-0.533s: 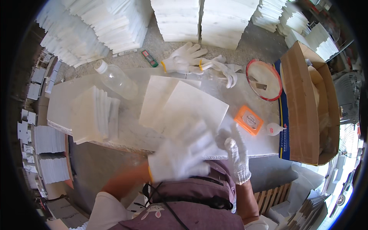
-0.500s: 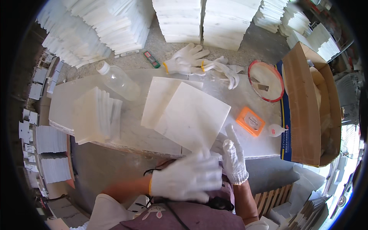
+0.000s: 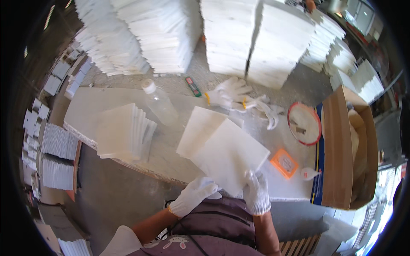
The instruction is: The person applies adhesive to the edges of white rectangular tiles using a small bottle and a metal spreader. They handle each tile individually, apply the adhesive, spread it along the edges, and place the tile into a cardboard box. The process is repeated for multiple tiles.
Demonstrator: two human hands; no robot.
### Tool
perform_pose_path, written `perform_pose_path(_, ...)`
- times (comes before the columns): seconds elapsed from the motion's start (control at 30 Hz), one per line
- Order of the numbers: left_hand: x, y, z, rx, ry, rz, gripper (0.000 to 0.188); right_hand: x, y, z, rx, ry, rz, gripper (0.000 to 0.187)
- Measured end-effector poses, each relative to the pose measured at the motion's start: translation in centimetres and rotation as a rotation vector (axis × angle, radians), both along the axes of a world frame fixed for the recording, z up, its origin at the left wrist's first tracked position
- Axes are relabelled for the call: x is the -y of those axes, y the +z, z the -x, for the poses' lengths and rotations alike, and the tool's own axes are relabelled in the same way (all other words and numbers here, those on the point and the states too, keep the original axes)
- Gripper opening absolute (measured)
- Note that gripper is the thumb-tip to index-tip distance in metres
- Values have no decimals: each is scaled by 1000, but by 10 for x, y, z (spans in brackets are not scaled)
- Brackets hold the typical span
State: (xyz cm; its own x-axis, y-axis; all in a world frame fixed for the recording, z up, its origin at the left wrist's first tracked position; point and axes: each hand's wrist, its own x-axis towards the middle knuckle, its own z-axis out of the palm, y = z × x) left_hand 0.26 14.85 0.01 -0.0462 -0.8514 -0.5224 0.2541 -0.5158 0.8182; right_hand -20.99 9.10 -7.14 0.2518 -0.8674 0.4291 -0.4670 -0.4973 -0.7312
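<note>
Both my hands wear white knitted gloves. In front of me a square white marble tile point(image 3: 232, 155) lies turned at an angle over a second white tile point(image 3: 198, 130), whose left part shows. My right hand point(image 3: 257, 194) is at the top tile's near right edge, its fingers bent and closed on that edge. My left hand point(image 3: 195, 197) is beside the tile's near left edge, fingers stretched toward the near corner. Whether its fingertips touch the tile I cannot tell. An orange plastic box point(image 3: 284, 163) and a small white squeeze bulb point(image 3: 309, 173) lie right of the tiles.
Several tiles point(image 3: 115, 132) stand together on the left of the slab table point(image 3: 87, 109), by a clear bottle point(image 3: 161, 106). Behind are spare gloves point(image 3: 230, 91), a green-and-red tool point(image 3: 193, 86) and tall tile stacks point(image 3: 228, 36). A red-rimmed round dish point(image 3: 309, 115) and cardboard box point(image 3: 337, 149) stand right.
My left hand, blurred before in front of my body, has moved left to the tile's near edge. My right hand has closed on the near right edge. The whole view has shifted.
</note>
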Motion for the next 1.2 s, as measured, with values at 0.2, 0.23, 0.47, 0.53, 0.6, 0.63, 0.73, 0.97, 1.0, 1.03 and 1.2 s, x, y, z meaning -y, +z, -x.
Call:
perform_pose_path(0.2,-9,6,-9,87,-43,-71,24,-37,26,4,795,32,-652,29)
perform_pose_path(0.23,-13,18,-7,44,2,23,22,-35,48,-2,969,80,-804,32)
perform_pose_path(0.47,-35,-22,-52,503,349,450,21,-11,84,-46,1384,269,-998,80)
perform_pose_path(0.53,-40,6,-67,26,563,363,29,-8,90,-47,1485,347,-1011,84)
perform_pose_path(0.6,-33,52,-91,-159,549,412,42,-10,84,-37,1460,327,-972,81)
perform_pose_path(0.63,-26,53,-98,-110,742,442,40,-11,80,-32,1443,309,-951,79)
perform_pose_path(0.73,-16,63,-143,3,757,508,44,-17,50,-18,1411,410,-1016,74)
perform_pose_path(0.97,-18,49,-239,52,815,376,43,-29,47,-27,1281,402,-1144,64)
perform_pose_path(1.0,-17,53,-239,35,812,324,46,-28,45,-26,1318,457,-1139,59)
perform_pose_path(1.03,-20,57,-242,43,762,295,47,-27,46,-26,1281,441,-1162,57)
perform_pose_path(1.2,-28,83,-227,344,405,129,53,-30,35,-29,1084,382,-1185,40)
